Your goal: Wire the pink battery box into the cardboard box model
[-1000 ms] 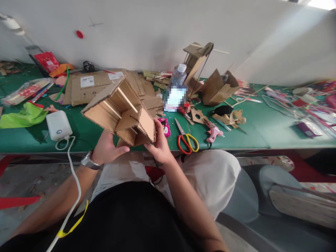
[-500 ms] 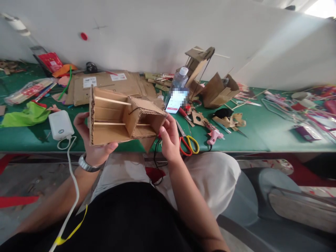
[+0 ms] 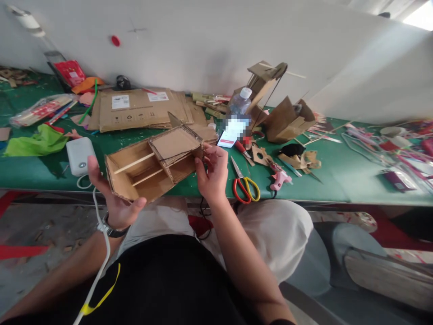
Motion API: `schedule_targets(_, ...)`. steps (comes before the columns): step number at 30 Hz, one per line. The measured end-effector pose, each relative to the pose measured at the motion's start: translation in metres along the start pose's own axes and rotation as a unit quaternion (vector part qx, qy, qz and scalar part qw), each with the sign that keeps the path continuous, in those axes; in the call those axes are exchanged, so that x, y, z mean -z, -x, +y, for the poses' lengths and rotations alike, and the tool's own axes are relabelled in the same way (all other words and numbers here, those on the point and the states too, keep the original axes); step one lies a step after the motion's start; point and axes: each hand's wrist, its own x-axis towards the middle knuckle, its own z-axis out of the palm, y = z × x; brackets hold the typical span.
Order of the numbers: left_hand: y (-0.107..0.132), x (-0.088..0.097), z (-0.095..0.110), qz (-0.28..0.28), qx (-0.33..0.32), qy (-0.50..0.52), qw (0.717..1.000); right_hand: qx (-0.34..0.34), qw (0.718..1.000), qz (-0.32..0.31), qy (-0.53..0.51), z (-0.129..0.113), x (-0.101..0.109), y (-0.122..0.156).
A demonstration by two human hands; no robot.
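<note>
Above the table's front edge I hold a small open cardboard box [image 3: 145, 169] with two thin wooden sticks across its inside. A cardboard panel [image 3: 177, 143] covers part of its right half, and a pointed flap sticks up behind. My left hand [image 3: 118, 207] cradles the lower left corner, thumb and index finger spread around it. At the right end, my right hand [image 3: 213, 174] pinches the cardboard between thumb and fingers. Scissors [image 3: 245, 187] with red and yellow handles lie just right of that hand, and a lit phone [image 3: 230, 133] is behind it.
A white power bank [image 3: 80, 155] with a cable stands left. Flattened cardboard [image 3: 142, 113], a plastic bottle [image 3: 241, 103], a cardboard structure [image 3: 262, 83] and a paper bag [image 3: 287, 119] line the back. A pink glue gun [image 3: 280, 176] lies right of the scissors.
The box has tilted, its left end lower and its covering panel now facing up. My left hand has opened its fingers wider and sits lower; my right hand keeps its grip.
</note>
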Motion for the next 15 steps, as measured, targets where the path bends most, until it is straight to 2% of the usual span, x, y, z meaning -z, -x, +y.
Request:
schedule_targets(2,-0.01,0.0,0.0,-0.017,-0.058,-0.025,0.998,-0.003,1.0,0.0,0.019,-0.001,0.004,-0.001)
schedule_targets(5,-0.017,0.001,-0.005,0.008,-0.058,-0.072,0.996,-0.009,0.993,0.016,0.113,-0.009,0.021,-0.003)
schedule_targets(8,-0.018,0.002,-0.012,0.026,-0.09,-0.084,0.992,0.019,0.964,0.095,0.247,-0.025,0.04,-0.001)
schedule_targets(10,-0.017,-0.001,-0.013,0.018,-0.13,-0.095,0.987,0.048,0.952,0.128,0.272,-0.038,0.044,0.006)
schedule_targets(11,-0.016,-0.003,-0.012,0.017,-0.14,-0.102,0.985,0.052,0.958,0.112,0.257,-0.045,0.042,0.011)
schedule_targets(13,-0.015,-0.009,-0.008,0.018,-0.153,-0.119,0.981,0.023,0.98,0.02,0.195,-0.056,0.033,0.022)
schedule_targets(15,-0.015,-0.015,-0.004,0.022,-0.158,-0.125,0.979,-0.016,0.987,-0.073,0.143,-0.062,0.019,0.031)
